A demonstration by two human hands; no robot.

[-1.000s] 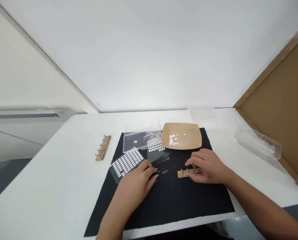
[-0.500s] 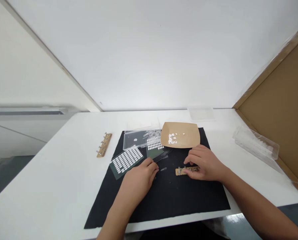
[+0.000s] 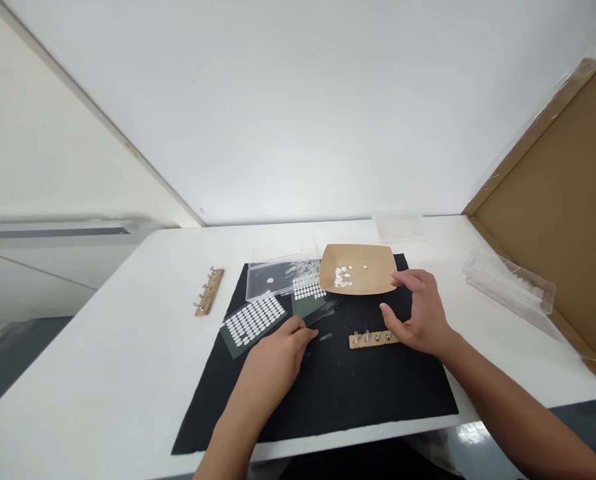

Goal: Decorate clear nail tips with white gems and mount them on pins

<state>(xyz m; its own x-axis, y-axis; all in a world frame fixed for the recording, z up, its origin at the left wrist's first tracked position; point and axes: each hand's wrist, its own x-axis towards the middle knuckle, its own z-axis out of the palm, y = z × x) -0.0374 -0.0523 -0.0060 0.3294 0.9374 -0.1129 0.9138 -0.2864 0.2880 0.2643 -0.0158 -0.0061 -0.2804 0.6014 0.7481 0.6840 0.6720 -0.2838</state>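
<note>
My right hand [image 3: 421, 312] is open, thumb and index finger spread, beside the right end of the kraft paper tray [image 3: 373, 257]. Just below and left of its thumb, a small wooden strip [image 3: 372, 341] with metal pegs lies on the black cloth [image 3: 358, 393]; clear caps sit on its two left pegs. On the cloth rests my left hand [image 3: 281, 353], its fingers curled and pressed together; what they hold, if anything, is hidden. Close to those fingertips lies a small clear sliver [image 3: 326, 337]. White bits [image 3: 342, 277] are scattered in the paper tray.
Two green cards with white oval stickers, the left card [image 3: 255, 323] and the right card [image 3: 308, 293], lie near a clear box [image 3: 273, 280] with clear pieces. Another pegged strip [image 3: 209, 293] sits at left. A clear container [image 3: 511, 283] stands by the cardboard panel [image 3: 553, 200] at right.
My right hand has let go of the wooden strip, opened its fingers and moved up and right toward the paper tray. The left hand has stayed nearly in place.
</note>
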